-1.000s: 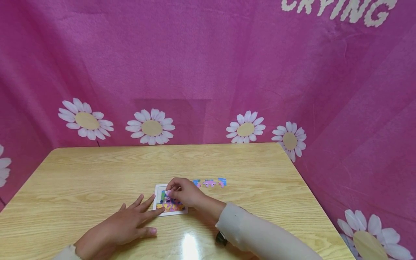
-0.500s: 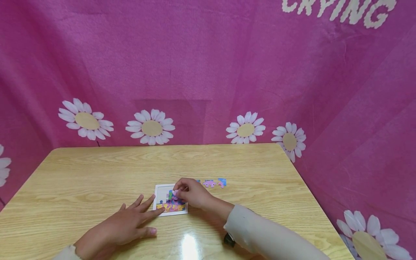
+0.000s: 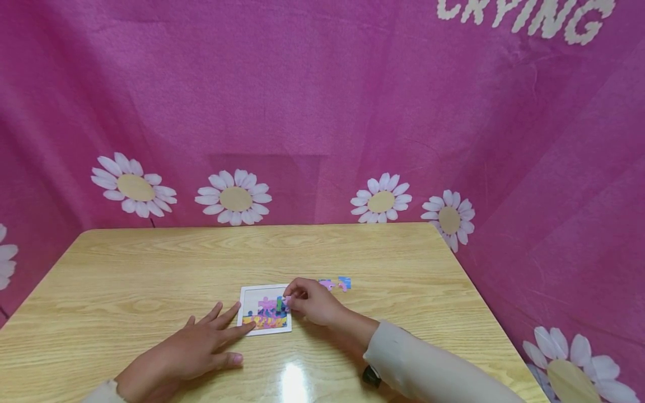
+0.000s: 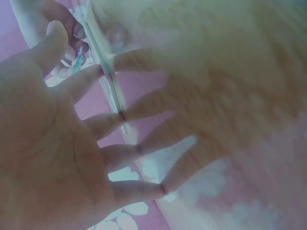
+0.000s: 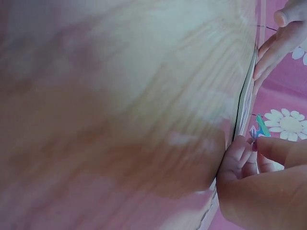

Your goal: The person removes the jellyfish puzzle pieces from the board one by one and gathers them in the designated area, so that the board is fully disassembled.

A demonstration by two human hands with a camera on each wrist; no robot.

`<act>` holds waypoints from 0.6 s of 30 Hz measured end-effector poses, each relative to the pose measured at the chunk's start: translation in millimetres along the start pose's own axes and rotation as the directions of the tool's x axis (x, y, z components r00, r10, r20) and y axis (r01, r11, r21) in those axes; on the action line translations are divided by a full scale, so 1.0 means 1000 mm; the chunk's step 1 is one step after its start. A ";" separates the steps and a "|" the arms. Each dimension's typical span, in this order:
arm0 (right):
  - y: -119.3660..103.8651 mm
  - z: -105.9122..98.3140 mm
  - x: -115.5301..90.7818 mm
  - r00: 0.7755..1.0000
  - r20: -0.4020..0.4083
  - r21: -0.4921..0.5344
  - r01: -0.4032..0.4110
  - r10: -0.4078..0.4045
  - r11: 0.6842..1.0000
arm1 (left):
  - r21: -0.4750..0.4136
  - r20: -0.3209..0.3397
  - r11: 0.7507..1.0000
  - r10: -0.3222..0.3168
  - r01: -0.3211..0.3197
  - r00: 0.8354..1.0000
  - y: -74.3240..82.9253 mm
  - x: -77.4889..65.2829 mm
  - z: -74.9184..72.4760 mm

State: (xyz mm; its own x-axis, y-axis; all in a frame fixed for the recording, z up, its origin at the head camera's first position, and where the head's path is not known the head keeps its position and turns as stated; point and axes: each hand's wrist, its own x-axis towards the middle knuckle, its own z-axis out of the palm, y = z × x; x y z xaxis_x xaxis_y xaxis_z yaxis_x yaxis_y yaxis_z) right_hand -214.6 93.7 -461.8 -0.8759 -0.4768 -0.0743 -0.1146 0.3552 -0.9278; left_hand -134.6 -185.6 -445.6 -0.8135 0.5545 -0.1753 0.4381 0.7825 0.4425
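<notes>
We log the right hand (image 3: 316, 302) pinching a puzzle piece (image 5: 262, 126) at three o'clock in the white frame (image 3: 272, 331), left hand (image 3: 197, 344) fingers spread at its eight-to-nine, loose pieces (image 3: 345, 281) beyond, between two and three.

Head view from six o'clock, farthest back, facing twelve and down across the table (image 3: 166, 263), left wrist view low and close, left hand (image 4: 57, 136) at nine, right wrist view likewise, right hand (image 5: 268, 179) at four, both hands in all three
</notes>
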 end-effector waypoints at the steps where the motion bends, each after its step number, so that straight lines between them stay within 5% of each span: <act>1: 0.001 -0.002 -0.001 1.000 0.001 -0.001 -0.002 0.002 1.000 | 0.000 0.000 1.000 -0.001 0.001 1.000 0.000 0.000 0.000; 18: 0.013 -0.025 -0.017 0.997 -0.076 -0.228 0.014 -0.032 0.973 | -0.004 0.002 1.000 -0.008 0.008 1.000 -0.002 0.000 0.002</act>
State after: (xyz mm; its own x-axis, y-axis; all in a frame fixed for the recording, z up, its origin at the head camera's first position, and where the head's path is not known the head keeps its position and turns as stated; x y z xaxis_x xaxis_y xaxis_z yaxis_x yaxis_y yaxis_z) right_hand -213.0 126.2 -463.5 -0.9049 -0.4253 -0.0168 -0.2305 0.5228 -0.8207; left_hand -134.8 -186.4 -447.7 -0.8160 0.5492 -0.1804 0.4304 0.7855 0.4446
